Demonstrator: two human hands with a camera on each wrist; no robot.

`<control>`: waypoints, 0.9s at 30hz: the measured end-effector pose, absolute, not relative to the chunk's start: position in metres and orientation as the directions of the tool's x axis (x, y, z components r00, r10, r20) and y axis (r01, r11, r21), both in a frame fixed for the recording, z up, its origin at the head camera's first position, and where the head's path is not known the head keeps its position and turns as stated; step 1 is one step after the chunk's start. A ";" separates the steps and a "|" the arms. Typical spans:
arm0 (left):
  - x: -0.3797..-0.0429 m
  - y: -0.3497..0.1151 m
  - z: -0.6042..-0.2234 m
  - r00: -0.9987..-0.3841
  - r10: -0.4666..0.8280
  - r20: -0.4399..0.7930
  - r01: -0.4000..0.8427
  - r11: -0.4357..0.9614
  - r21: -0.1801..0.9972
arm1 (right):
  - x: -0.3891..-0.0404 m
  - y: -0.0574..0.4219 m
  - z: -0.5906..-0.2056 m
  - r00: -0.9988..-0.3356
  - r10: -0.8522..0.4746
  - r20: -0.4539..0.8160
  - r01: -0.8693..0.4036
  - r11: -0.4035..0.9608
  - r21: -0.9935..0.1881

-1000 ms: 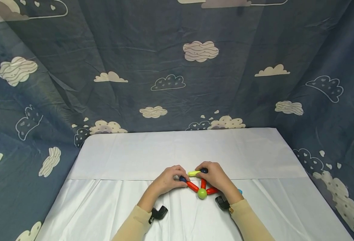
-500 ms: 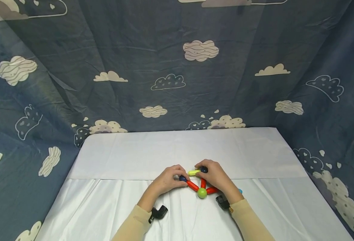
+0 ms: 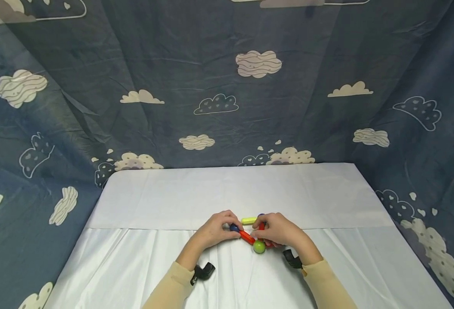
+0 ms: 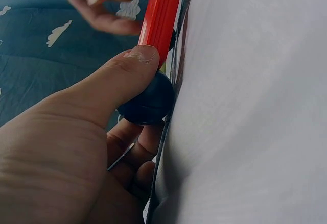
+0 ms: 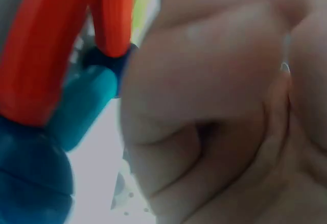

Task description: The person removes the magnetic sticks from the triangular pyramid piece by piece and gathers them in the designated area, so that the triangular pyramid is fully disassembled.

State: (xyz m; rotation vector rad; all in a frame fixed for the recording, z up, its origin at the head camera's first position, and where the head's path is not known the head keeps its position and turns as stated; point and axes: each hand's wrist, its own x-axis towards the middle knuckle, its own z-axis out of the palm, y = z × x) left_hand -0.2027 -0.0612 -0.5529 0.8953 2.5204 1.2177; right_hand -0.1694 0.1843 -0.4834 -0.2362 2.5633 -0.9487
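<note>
Step, as judged: closing a magnetic-type rod-and-ball frame. It lies about midway between the left and right edges of your white-covered table [image 3: 230, 189], well in from the far edge.

Left hand [image 3: 213, 231], one: your thumb and fingers pinch the left blue ball [image 4: 148, 101] where it meets the left red rod [image 4: 161, 20].

Right hand [image 3: 284, 231], one: your fingers curl beside the middle red rod [image 5: 113, 25]; whether they grip it, you cannot tell from here.

Next move, as judged: hold the left blue ball steady and bring it to the free end of the yellow rod [image 3: 248, 220], which lies near it on the far side.

Count of parts in sight:
- Green ball, one [image 3: 259, 246], the hub, nearest you.
- Blue balls, three: left; far [image 5: 121, 68], partly hidden; right [image 5: 30, 178].
- Red rods, three: left, middle, right [image 5: 38, 55].
- Yellow rod, one.
- Teal rod, one [image 5: 84, 106], between your far and right balls.
</note>
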 end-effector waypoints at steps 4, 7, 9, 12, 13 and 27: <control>-0.202 -0.062 -0.553 -0.796 0.599 0.083 0.436 0.473 0.765 | -0.166 0.178 -0.489 -0.880 -0.305 -0.364 -0.006 0.774 -0.634; -0.202 -0.062 -0.552 -0.797 0.597 0.087 0.435 0.468 0.769 | -0.164 0.172 -0.492 -0.892 -0.301 -0.337 -0.050 0.807 -0.588; -0.202 -0.062 -0.552 -0.798 0.597 0.086 0.432 0.466 0.773 | -0.163 0.169 -0.494 -0.905 -0.295 -0.306 -0.091 0.838 -0.538; -0.202 -0.062 -0.551 -0.797 0.597 0.090 0.434 0.463 0.773 | -0.162 0.167 -0.495 -0.920 -0.290 -0.262 -0.138 0.868 -0.477; -0.202 -0.062 -0.551 -0.798 0.596 0.090 0.434 0.464 0.772 | -0.162 0.166 -0.497 -0.925 -0.291 -0.245 -0.155 0.877 -0.456; -0.203 -0.063 -0.552 -0.854 0.510 0.106 0.404 0.519 0.754 | -0.176 0.172 -0.511 -0.979 -0.203 0.002 -0.194 0.929 -0.317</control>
